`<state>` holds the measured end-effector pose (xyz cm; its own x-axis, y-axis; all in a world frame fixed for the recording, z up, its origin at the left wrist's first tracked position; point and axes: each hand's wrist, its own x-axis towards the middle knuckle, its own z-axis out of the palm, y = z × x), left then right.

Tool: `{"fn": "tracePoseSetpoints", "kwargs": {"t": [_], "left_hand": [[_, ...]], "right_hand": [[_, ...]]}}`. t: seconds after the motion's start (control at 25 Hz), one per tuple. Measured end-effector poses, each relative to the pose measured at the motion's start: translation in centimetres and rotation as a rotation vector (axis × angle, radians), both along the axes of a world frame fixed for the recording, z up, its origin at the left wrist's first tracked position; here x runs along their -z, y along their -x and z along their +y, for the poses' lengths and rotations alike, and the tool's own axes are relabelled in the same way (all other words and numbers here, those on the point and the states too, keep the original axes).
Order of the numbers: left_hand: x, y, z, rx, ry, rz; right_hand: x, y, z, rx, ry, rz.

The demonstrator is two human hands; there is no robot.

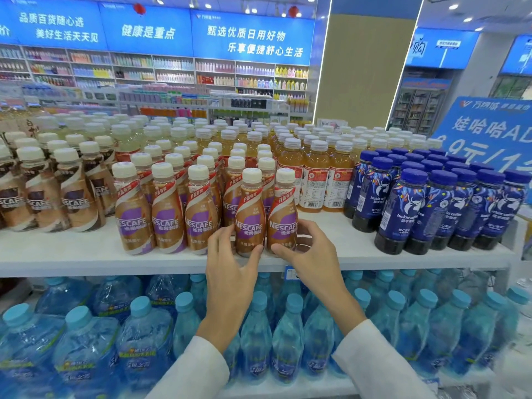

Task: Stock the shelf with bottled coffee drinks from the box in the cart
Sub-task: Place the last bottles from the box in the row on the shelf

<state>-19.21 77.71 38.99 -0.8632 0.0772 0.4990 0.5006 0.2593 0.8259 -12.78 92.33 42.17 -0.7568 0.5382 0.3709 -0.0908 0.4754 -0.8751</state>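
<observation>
Two brown-and-purple Nescafe coffee bottles with cream caps stand side by side at the front of the white shelf (86,254). My left hand (230,269) is wrapped around the base of the left bottle (250,208). My right hand (311,254) grips the lower part of the right bottle (283,211). Both bottles stand upright on the shelf board. To their left runs a front row of three identical Nescafe bottles (167,214), with more rows behind. The box and the cart are out of view.
Dark-label Nescafe bottles (72,197) stand at the left, orange tea bottles (316,174) behind right, blue Luckin coffee bottles (431,208) at the right. Bare shelf board lies between the held bottles and the Luckin ones. Water bottles (259,335) fill the lower shelf.
</observation>
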Motion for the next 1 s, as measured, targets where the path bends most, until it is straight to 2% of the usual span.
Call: {"fn": "tracePoseSetpoints", "kwargs": {"t": [0.36, 1.0], "left_hand": [[0.8, -0.3, -0.7, -0.168, 0.026, 0.155], [0.7, -0.2, -0.1, -0.179, -0.014, 0.155]], "right_hand": [[0.7, 1.7, -2.2, 0.035, -0.004, 0.030], [1.3, 2.9, -3.0, 0.073, -0.042, 0.045]]}}
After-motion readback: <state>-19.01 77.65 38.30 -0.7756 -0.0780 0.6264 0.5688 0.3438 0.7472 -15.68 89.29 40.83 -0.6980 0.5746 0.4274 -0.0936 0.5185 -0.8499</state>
